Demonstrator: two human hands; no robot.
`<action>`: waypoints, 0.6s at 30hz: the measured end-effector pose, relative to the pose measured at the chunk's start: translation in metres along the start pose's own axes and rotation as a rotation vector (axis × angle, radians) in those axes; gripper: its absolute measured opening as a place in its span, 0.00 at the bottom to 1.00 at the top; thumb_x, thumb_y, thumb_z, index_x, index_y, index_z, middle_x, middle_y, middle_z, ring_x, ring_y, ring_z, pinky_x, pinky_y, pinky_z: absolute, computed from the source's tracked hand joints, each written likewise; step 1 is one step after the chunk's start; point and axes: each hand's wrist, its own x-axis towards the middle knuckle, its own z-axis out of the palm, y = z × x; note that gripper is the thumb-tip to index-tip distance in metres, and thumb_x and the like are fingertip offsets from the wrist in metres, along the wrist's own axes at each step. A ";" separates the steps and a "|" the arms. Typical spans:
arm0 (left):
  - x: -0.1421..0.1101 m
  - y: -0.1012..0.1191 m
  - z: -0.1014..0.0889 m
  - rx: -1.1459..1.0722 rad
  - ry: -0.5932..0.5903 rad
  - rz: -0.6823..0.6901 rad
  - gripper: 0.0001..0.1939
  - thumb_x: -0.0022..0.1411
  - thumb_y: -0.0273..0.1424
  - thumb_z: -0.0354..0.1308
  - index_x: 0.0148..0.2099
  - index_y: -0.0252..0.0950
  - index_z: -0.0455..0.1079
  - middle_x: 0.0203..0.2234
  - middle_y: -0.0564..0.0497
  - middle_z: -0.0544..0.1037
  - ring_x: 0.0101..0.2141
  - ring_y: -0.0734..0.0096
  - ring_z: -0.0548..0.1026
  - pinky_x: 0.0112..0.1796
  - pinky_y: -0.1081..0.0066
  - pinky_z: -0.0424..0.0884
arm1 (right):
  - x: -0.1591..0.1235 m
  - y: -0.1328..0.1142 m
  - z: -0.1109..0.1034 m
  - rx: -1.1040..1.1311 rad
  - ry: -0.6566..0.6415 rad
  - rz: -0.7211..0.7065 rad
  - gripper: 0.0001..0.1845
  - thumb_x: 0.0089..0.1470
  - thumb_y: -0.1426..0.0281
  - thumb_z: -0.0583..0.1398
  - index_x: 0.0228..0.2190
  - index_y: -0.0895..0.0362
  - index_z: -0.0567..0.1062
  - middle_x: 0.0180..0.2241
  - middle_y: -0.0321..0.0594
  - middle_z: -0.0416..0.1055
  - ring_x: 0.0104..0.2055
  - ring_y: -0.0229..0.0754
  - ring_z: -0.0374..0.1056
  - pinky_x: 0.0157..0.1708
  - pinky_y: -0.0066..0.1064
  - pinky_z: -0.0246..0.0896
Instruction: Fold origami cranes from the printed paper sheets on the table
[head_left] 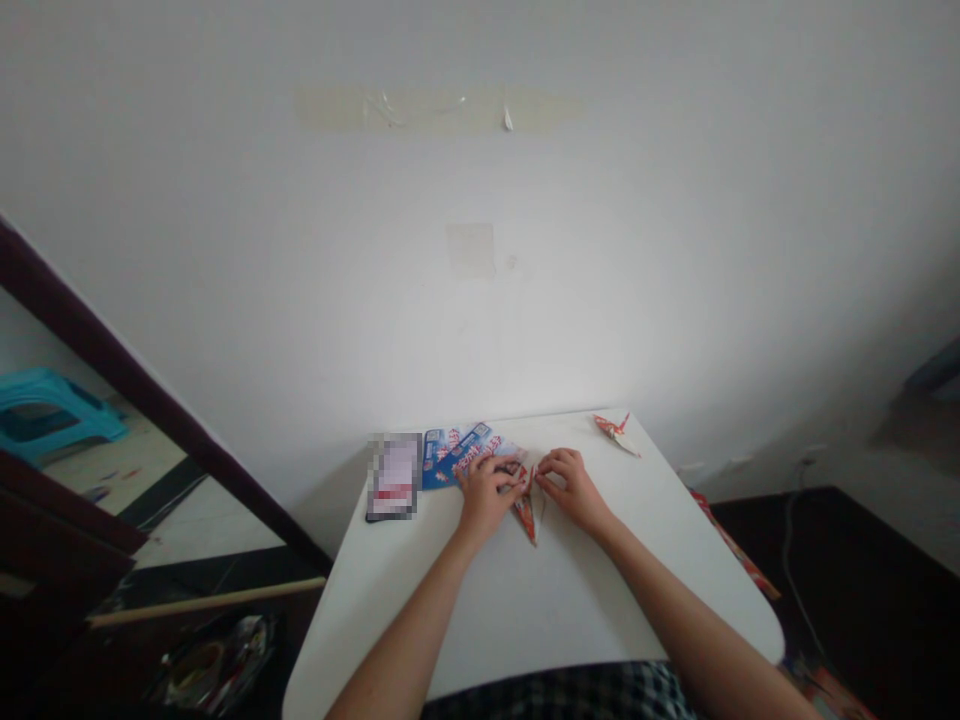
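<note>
Red-and-white origami piece, folded paper with a printed pattern, resting on the white table between both hands. Long axis runs roughly toward the wearer, tilted slightly off straight; narrow point lies nearest the wearer, wider upper end lies away, under the fingertips.

Left hand: bare, palm down, to the piece's left side, fingers curled inward. Its grip appears closed on the upper end of the piece, pinching the paper at the fingertips.

Right hand: bare, palm down, to the piece's right side, mirroring the left. Its grip also appears closed on the same upper end, though the contact is small in view.

Neither hand is clearly nearer; the piece sits about midway, fingertips of both meeting over it. Left forearm and right forearm rise from the lower corners and converge on the piece, wrists gently bent, elbows held wide.

Associated items on the table: blue printed paper sheets, fanned and just beside the left hand; pixelated rectangular card or packet at the far left edge; finished-looking red-and-white origami crane at the far corner, well apart from both hands.
</note>
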 end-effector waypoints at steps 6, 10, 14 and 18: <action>-0.001 0.003 -0.002 0.077 0.014 -0.052 0.02 0.56 0.35 0.69 0.33 0.50 0.83 0.54 0.53 0.79 0.61 0.46 0.64 0.62 0.31 0.44 | 0.001 0.004 0.002 -0.014 0.001 -0.012 0.06 0.61 0.65 0.60 0.33 0.52 0.76 0.39 0.42 0.75 0.51 0.49 0.64 0.55 0.47 0.59; 0.000 0.003 -0.003 0.051 0.026 -0.059 0.02 0.56 0.34 0.69 0.33 0.49 0.82 0.56 0.54 0.77 0.61 0.49 0.64 0.62 0.34 0.46 | 0.001 0.003 0.001 -0.015 -0.017 -0.022 0.06 0.61 0.64 0.61 0.33 0.52 0.76 0.39 0.42 0.75 0.51 0.49 0.64 0.55 0.47 0.58; 0.000 0.002 -0.002 0.027 0.057 -0.054 0.02 0.56 0.32 0.69 0.32 0.47 0.82 0.54 0.54 0.78 0.60 0.51 0.65 0.62 0.38 0.48 | 0.000 0.002 0.001 -0.028 -0.026 -0.022 0.06 0.61 0.64 0.61 0.34 0.51 0.77 0.40 0.42 0.75 0.51 0.49 0.64 0.55 0.46 0.59; 0.001 0.000 0.001 0.009 0.106 -0.035 0.04 0.61 0.33 0.64 0.33 0.45 0.81 0.52 0.52 0.79 0.57 0.54 0.68 0.62 0.42 0.50 | -0.001 0.002 0.002 -0.049 -0.024 -0.012 0.05 0.60 0.64 0.62 0.35 0.51 0.78 0.40 0.42 0.74 0.51 0.49 0.64 0.54 0.46 0.60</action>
